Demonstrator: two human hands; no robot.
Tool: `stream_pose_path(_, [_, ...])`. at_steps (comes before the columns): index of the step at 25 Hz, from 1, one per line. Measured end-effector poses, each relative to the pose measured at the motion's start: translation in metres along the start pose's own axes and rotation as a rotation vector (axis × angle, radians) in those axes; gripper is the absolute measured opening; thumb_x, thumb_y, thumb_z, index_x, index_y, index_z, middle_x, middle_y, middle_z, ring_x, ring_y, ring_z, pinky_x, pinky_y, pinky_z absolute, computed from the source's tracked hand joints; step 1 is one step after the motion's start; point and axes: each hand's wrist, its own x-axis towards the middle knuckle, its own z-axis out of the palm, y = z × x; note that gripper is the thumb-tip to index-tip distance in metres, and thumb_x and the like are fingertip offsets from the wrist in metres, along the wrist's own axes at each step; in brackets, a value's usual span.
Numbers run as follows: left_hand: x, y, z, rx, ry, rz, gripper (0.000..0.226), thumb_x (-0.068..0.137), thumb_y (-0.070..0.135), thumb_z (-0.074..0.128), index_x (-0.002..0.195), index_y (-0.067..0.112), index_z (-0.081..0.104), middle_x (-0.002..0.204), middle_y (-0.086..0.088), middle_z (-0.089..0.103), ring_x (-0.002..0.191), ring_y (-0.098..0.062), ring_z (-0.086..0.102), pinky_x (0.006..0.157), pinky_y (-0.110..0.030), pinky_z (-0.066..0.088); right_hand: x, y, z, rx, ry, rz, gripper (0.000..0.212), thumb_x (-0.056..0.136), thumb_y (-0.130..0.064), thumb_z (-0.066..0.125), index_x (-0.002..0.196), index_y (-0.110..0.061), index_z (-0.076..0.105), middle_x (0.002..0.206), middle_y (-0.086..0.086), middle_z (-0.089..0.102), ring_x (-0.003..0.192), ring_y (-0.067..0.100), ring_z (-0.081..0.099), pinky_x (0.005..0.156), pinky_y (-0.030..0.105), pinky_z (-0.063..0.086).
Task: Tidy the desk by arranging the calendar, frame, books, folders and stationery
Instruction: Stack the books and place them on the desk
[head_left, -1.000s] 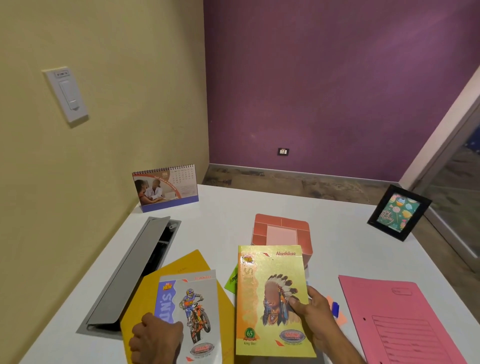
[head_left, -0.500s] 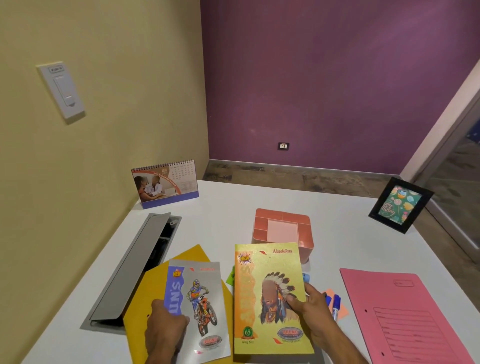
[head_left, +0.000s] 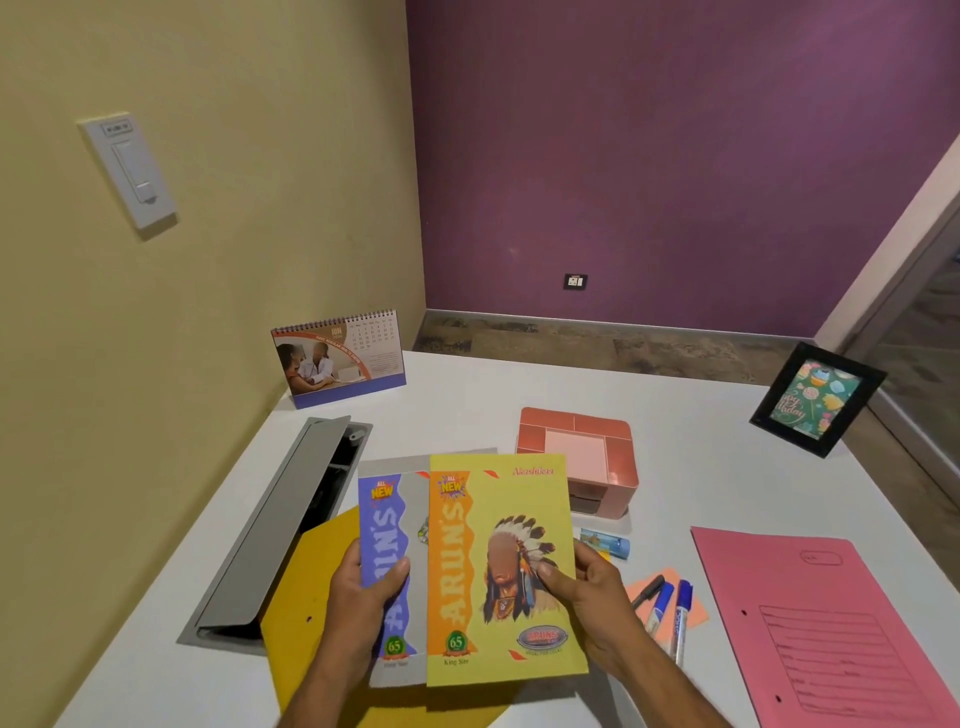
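While the left hand (head_left: 363, 597) grips the grey notebook (head_left: 402, 519) and the right hand (head_left: 587, 603) the yellow notebook (head_left: 498, 561), both overlap. Calendar (head_left: 337, 358) and frame (head_left: 815, 400) stand; folders and pens (head_left: 670, 608) seem unsorted.

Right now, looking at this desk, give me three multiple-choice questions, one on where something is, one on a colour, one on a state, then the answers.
1. Where does the picture frame stand?
A. far right corner of the desk
B. beside the desk calendar
C. on the pink folder

2. What colour is the folder under the two notebooks?
A. green
B. yellow
C. white

3. How do the two notebooks lie?
A. closed, the yellow one overlapping the grey one
B. both open
C. stacked inside the organizer

Answers: 1 A, the desk calendar is at the far left instead. 2 B, the yellow folder shows below the left hand. 3 A, the yellow notebook, in the right hand, covers the grey notebook.
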Motion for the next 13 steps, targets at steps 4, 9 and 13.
stream_pose_path(4, [-0.005, 0.003, 0.019, -0.009, -0.135, 0.024, 0.037, 0.081, 0.021, 0.075, 0.116, 0.021, 0.061, 0.100, -0.009, 0.076, 0.089, -0.036, 0.074, 0.073, -0.053, 0.061, 0.006, 0.009, 0.026, -0.061, 0.009, -0.014, 0.027, 0.084, 0.003, 0.069, 0.109, -0.009, 0.070, 0.101, 0.014, 0.076, 0.089, 0.036, 0.073, 0.073, 0.047, 0.061])
stream_pose_path(9, [0.000, -0.008, 0.016, 0.215, -0.144, 0.105, 0.037, 0.085, 0.005, 0.074, 0.112, 0.027, 0.064, 0.095, 0.004, 0.076, 0.092, -0.014, 0.072, 0.067, -0.021, 0.056, 0.006, 0.024, 0.042, -0.257, 0.094, -0.075, 0.035, 0.085, 0.002, 0.070, 0.109, -0.024, 0.066, 0.099, -0.003, 0.077, 0.091, 0.017, 0.073, 0.079, 0.043, 0.061])
stream_pose_path(13, [0.003, -0.010, 0.007, 0.174, -0.055, 0.165, 0.040, 0.084, 0.005, 0.074, 0.113, 0.029, 0.063, 0.100, 0.017, 0.075, 0.091, -0.002, 0.071, 0.065, -0.015, 0.056, 0.001, 0.031, 0.057, -0.325, 0.091, -0.137, 0.036, 0.090, 0.000, 0.062, 0.108, -0.031, 0.065, 0.098, -0.011, 0.076, 0.089, 0.006, 0.072, 0.063, 0.022, 0.059])
